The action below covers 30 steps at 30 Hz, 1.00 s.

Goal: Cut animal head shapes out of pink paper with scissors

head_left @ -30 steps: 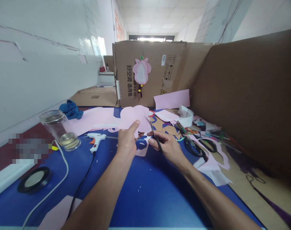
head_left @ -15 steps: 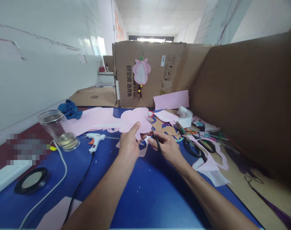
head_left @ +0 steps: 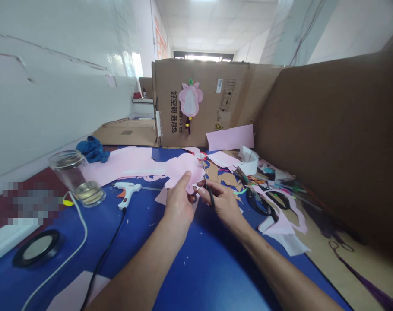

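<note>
My left hand (head_left: 179, 203) pinches a pink foam cut-out (head_left: 183, 169) with lobed, flower-like edges, thumb on top. My right hand (head_left: 223, 200) grips a pair of black-handled scissors (head_left: 206, 181), blades pointing away along the right edge of the pink piece. Both hands hover over the blue table (head_left: 199, 259), close together. A long pink strip trails from the cut-out to the left.
A white glue gun (head_left: 127, 190) with a black cord lies left of my hands, beside a glass jar (head_left: 74, 175) and its lid. Cardboard walls (head_left: 329, 138) enclose the back and right. Paper scraps and another pair of scissors (head_left: 264, 201) clutter the right side. A tape roll (head_left: 37, 247) sits at left.
Both hands have drawn slightly nearer to me and lower, and the pink cut-out has turned a little in my left hand as the scissors work along its edge.
</note>
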Each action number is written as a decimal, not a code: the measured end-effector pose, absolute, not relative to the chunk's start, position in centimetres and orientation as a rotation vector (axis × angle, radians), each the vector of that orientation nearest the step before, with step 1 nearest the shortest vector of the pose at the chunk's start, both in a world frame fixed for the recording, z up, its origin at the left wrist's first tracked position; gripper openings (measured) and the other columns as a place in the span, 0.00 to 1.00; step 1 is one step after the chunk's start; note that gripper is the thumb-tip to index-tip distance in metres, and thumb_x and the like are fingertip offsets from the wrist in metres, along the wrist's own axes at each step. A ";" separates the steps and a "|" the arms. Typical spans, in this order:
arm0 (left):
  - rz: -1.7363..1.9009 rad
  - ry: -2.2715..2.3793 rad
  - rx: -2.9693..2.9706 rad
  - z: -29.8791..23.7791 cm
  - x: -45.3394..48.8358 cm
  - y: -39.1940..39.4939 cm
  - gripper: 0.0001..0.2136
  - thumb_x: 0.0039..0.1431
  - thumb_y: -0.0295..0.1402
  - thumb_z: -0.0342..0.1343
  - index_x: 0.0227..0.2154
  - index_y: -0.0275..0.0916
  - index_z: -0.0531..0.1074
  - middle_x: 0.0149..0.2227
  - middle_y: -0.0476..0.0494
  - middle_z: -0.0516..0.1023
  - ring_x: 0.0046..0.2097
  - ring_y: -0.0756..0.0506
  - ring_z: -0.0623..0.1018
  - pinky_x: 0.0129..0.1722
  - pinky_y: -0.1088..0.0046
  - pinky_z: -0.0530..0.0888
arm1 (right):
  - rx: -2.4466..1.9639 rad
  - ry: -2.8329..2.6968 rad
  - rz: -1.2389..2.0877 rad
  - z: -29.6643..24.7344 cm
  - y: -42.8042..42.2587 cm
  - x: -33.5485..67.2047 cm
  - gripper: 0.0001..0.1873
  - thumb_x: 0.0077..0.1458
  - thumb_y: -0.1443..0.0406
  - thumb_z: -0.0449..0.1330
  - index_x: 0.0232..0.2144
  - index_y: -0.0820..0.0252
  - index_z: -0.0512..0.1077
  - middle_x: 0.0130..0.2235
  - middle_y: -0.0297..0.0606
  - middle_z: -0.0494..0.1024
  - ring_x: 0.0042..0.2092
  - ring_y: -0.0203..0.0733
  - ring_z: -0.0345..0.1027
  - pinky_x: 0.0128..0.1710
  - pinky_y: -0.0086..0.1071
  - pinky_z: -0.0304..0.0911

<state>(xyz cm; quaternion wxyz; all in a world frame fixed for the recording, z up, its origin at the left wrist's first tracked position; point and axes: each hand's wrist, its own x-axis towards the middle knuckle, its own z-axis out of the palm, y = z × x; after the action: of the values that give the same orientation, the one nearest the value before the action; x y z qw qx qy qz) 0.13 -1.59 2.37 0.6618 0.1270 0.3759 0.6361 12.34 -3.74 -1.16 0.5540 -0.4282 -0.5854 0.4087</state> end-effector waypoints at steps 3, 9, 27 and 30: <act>1.418 0.828 0.224 2.2 0.4 -1.7 0.09 0.58 0.30 0.68 0.41 0.35 0.80 0.34 0.43 0.82 0.24 0.54 0.76 0.20 0.81 0.65 | -1.013 -1.376 0.958 -1.4 -3.6 12.3 0.20 0.55 0.50 0.70 0.42 0.58 0.82 0.31 0.34 0.77 0.33 0.40 0.67 0.34 0.32 0.62; 1.428 0.825 0.190 2.4 0.5 -2.0 0.11 0.56 0.30 0.69 0.43 0.36 0.80 0.37 0.43 0.83 0.25 0.53 0.76 0.22 0.80 0.68 | -1.042 -1.383 0.901 -1.2 -3.7 11.9 0.20 0.55 0.49 0.70 0.41 0.57 0.83 0.32 0.36 0.79 0.33 0.43 0.69 0.35 0.34 0.66; 1.549 0.871 0.469 2.9 -0.4 -1.9 0.14 0.46 0.33 0.73 0.34 0.32 0.79 0.27 0.42 0.80 0.23 0.51 0.74 0.18 0.78 0.62 | -1.009 -1.357 0.933 -0.9 -4.0 11.5 0.20 0.56 0.50 0.70 0.42 0.58 0.83 0.34 0.36 0.79 0.31 0.39 0.62 0.33 0.31 0.61; 1.562 0.889 0.508 2.8 -0.6 -1.5 0.15 0.44 0.35 0.74 0.33 0.32 0.80 0.26 0.43 0.80 0.22 0.51 0.74 0.19 0.77 0.62 | -1.010 -1.339 0.933 -0.9 -4.0 11.4 0.21 0.54 0.49 0.70 0.42 0.58 0.83 0.33 0.36 0.79 0.32 0.40 0.63 0.33 0.32 0.61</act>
<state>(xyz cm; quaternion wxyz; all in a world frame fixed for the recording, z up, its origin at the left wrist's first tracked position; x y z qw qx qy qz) -0.58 -1.55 2.77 0.5948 0.2185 0.3825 0.6725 11.45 -4.03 -0.92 0.5740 -0.4309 -0.5714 0.3980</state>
